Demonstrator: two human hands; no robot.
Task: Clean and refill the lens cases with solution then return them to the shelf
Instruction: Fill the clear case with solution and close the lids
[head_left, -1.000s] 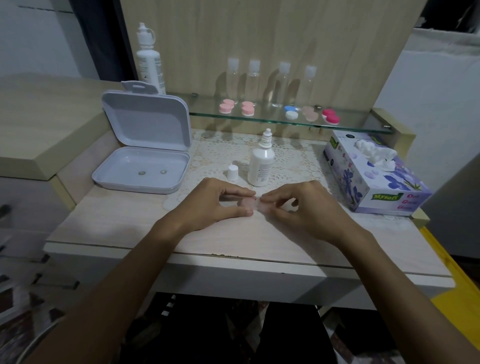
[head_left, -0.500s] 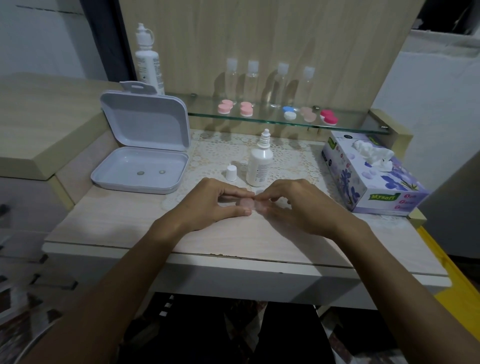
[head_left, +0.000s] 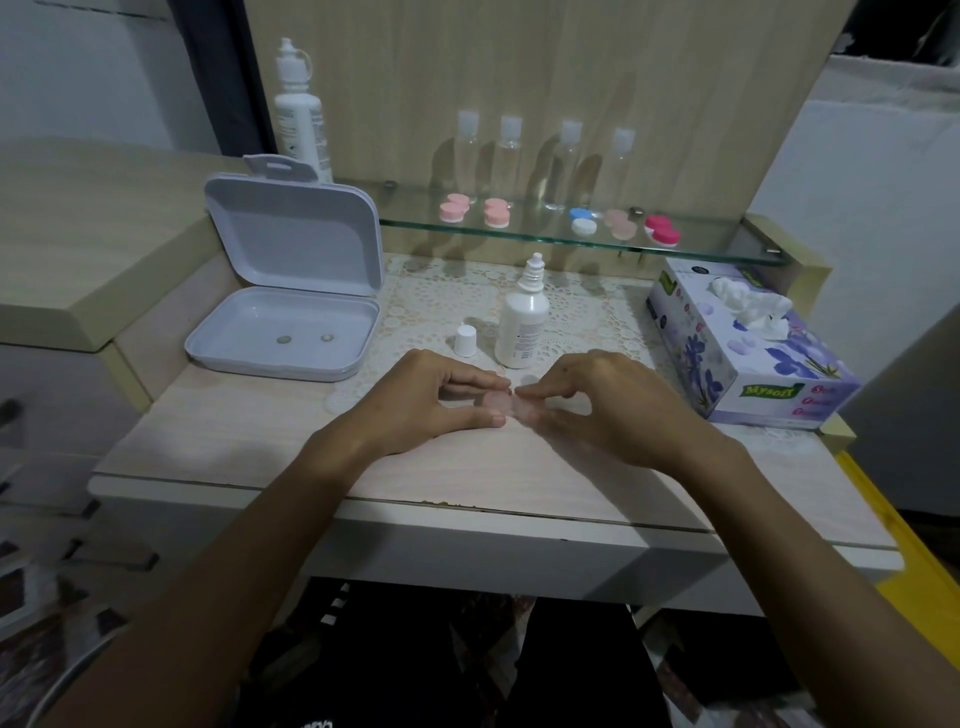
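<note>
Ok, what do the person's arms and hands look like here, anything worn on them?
Both forearms are bare right up to the frame edge: no sleeves show. The left hand and right hand carry no gloves, and no rings, watch or bracelet can be seen. Nails look short and unpainted where visible.

Shelf (head_left: 727, 248) approach blocked centre by solution bottle (head_left: 521, 325) w/ loose cap (head_left: 466, 340); tissue box (head_left: 748, 348) right (open tray (head_left: 249, 358) left).

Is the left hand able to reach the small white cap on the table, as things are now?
Probably yes. The cap stands on the lace mat just beyond the left hand, with nothing between them. But that hand now pinches the pink lens case together with the right hand, so it must let go first.
</note>
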